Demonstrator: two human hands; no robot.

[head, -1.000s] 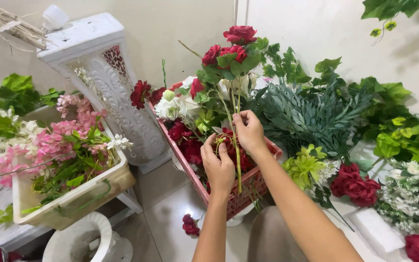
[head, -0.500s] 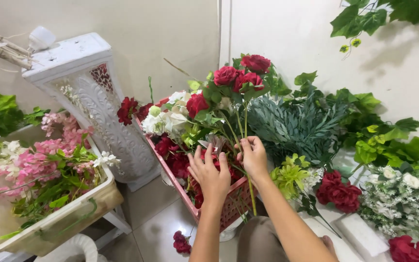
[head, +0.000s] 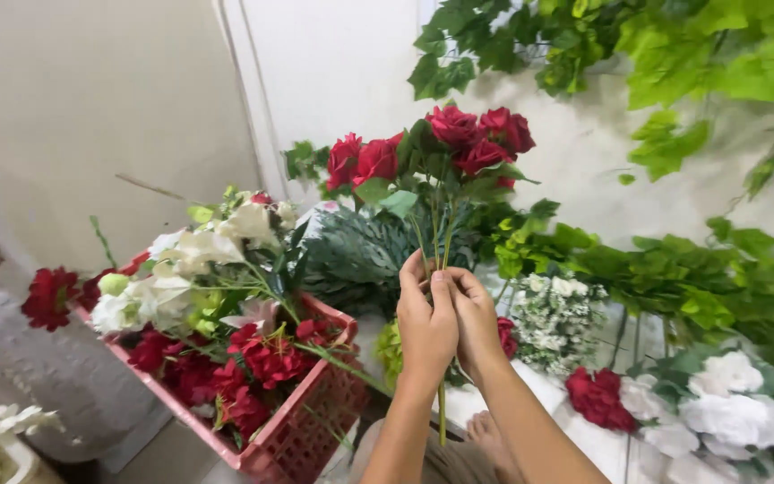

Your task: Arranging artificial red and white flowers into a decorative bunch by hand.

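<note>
Clasping rose stems (head: 441, 235), both hands (head: 448, 315); red crate (head: 302, 430) beside, foliage (head: 674, 287) behind.

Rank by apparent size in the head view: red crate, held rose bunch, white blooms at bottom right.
1. red crate
2. held rose bunch, both hands on its stems
3. white blooms
Items 2 and 3 look close; differing distance from the camera makes their order unsure.

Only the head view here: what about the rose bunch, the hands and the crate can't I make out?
- Rose stems: the part in the grip is hidden by both hands; their number is unclear.
- Left hand: seen from the back, so its palm is hidden.
- Right hand: mostly covered by the left.
- Red crate: bottom cut off by the lower edge; inside buried under flowers.
- White pedestal: cut off at the left edge.
</note>
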